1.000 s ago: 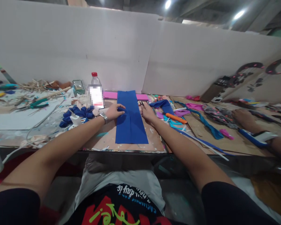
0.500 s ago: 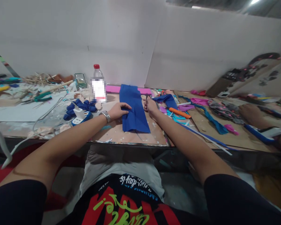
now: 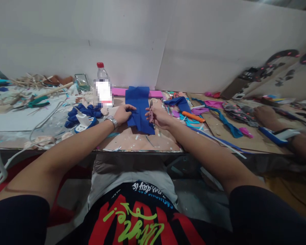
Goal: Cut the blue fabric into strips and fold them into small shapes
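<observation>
A blue cloth piece (image 3: pixel 140 117) lies creased on the table, in front of a pink strip (image 3: pixel 155 94). My left hand (image 3: pixel 123 114) has its fingers bent over the cloth's left edge, and a metal watch is on that wrist. At the cloth's right edge my right hand (image 3: pixel 159 116) is closed round small pinkish scissors (image 3: pixel 151 115), their tips pointing away from me. Whether the blades touch the cloth cannot be made out.
A red-capped bottle (image 3: pixel 102 73), bundled blue fabric (image 3: pixel 72 117) and a power strip (image 3: pixel 85 125) stand left. Right are an orange cutter (image 3: pixel 193 116), fabric scraps and another person's hand (image 3: pixel 265 117). Green-handled pliers (image 3: pixel 38 102) lie far left.
My right hand has moved left with the scissors, onto the cloth's right edge. The cloth's near part has shifted and creased. The view has turned slightly.
</observation>
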Tool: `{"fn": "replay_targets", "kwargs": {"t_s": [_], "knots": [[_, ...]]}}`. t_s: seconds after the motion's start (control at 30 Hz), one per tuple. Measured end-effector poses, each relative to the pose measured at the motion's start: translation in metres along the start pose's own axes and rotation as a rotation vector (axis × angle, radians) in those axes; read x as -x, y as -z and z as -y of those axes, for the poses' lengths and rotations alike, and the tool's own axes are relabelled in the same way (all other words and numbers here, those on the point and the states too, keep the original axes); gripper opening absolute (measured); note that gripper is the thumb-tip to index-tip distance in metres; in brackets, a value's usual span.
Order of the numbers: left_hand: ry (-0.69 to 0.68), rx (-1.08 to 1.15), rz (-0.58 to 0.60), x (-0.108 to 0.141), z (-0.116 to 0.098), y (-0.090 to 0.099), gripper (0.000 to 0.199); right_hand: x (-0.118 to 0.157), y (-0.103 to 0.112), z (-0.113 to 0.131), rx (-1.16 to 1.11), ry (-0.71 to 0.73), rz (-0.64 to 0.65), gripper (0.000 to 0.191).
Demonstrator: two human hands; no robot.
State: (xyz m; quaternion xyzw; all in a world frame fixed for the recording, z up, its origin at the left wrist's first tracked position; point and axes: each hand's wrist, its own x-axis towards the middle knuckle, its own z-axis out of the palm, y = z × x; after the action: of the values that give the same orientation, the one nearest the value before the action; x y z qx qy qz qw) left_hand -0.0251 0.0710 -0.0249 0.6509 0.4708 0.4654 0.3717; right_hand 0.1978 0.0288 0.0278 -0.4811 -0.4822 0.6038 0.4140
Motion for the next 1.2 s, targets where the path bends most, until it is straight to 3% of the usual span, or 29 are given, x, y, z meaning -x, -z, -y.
{"fn": "replay_targets", "kwargs": {"t_s": [0.17, 0.27, 0.5, 0.63, 0.8, 0.97, 1.07, 1.2], "knots": [[0.062, 0.085, -0.011, 0.002, -0.002, 0.0, 0.032, 0.046, 0.005, 0.006, -0.004, -0.116, 0.162, 0.036], [0.079, 0.167, -0.003, 0.004, -0.007, -0.002, 0.04, 0.073, 0.008, 0.003, -0.065, -0.217, 0.302, 0.035], [0.118, 0.352, 0.012, 0.006, -0.012, -0.005, 0.056, 0.106, -0.007, -0.028, -0.209, -0.412, 0.592, 0.03], [0.117, 0.386, 0.004, 0.006, -0.012, -0.005, 0.057, 0.104, -0.018, -0.038, -0.262, -0.407, 0.524, 0.028], [0.108, 0.395, -0.001, 0.007, -0.011, -0.003, 0.055, 0.098, -0.025, -0.033, -0.267, -0.386, 0.454, 0.026], [0.112, 0.386, 0.011, 0.012, -0.013, -0.003, 0.05, 0.102, -0.028, -0.032, -0.248, -0.382, 0.502, 0.026], [0.114, 0.38, 0.052, 0.023, -0.02, -0.005, 0.048, 0.104, -0.028, -0.033, -0.253, -0.39, 0.538, 0.027], [0.125, 0.39, 0.164, 0.039, -0.033, -0.007, 0.051, 0.098, -0.027, -0.033, -0.251, -0.403, 0.432, 0.026]]}}
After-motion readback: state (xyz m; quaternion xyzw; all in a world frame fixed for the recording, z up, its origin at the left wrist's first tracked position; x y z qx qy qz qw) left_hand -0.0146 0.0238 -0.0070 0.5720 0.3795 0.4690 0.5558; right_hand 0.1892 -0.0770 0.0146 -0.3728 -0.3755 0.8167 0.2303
